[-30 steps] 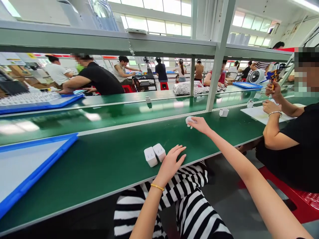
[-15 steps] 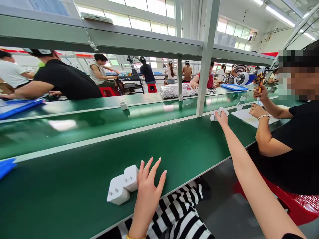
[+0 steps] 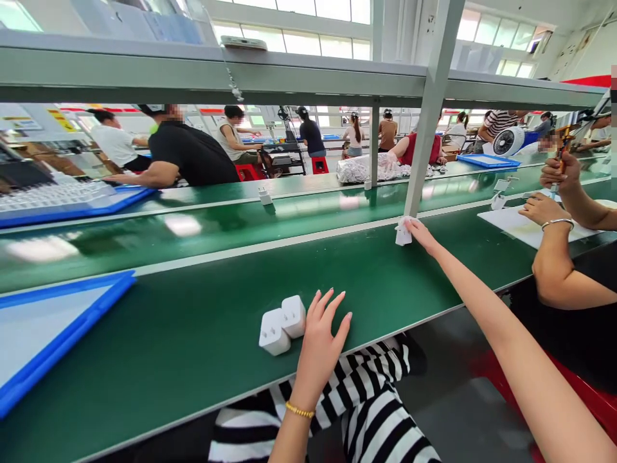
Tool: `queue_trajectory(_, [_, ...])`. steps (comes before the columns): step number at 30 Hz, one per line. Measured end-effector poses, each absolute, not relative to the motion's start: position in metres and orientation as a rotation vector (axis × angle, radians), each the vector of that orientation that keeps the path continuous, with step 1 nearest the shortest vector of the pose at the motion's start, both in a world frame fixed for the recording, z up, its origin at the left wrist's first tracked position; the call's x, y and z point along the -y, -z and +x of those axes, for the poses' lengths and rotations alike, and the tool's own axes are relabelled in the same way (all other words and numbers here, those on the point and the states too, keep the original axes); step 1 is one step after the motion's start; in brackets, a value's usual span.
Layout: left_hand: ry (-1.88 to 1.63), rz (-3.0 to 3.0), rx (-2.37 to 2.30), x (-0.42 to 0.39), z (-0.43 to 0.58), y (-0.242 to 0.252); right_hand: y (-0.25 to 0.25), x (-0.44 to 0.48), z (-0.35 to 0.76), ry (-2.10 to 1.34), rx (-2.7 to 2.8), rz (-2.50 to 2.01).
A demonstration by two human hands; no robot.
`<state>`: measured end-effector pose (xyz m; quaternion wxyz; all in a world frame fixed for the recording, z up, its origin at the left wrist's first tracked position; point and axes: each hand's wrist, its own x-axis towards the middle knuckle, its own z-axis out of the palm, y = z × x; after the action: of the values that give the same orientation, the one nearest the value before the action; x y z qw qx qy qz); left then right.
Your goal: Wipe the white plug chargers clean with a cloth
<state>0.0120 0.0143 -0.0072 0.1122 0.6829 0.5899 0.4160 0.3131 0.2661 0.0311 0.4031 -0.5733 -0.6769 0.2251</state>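
On the green bench stand two white power adapters, one nearer [image 3: 274,332] and one farther [image 3: 293,315], touching each other with their prongs showing. My left hand [image 3: 322,334] is just right of the farther adapter, its fingers spread and nothing gripped. Out at arm's length, near the grey post, my right hand [image 3: 420,233] pinches a crumpled white cloth [image 3: 409,222]. A white block like another adapter [image 3: 403,238] shows just under the cloth; I cannot tell whether my fingers also grip it.
A blue-edged tray [image 3: 58,321] lies at the left. The grey post [image 3: 427,122] rises beside my right hand to a shelf beam. Beyond a pale rail, a single adapter [image 3: 265,196] stands on the belt. A co-worker's hands [image 3: 554,186] work over a white sheet [image 3: 511,225] at right.
The view has swung left, bringing more of the blue-edged tray in. My right hand has come left with the white cloth, closer to the post. My left hand stays beside the two adapters.
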Motion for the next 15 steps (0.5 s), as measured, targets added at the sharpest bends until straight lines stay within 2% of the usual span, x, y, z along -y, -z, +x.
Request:
queue_trajectory(7, [-1.214,1.974,-1.648,-0.015,0.013,0.003,-0.038,-0.186,0.220,-1.056,1.981,-0.976])
queue_trajectory(15, [-1.287,1.903,-1.516,-0.016,0.010,0.003,-0.061,-0.108,0.184,-0.887,1.843,-0.868])
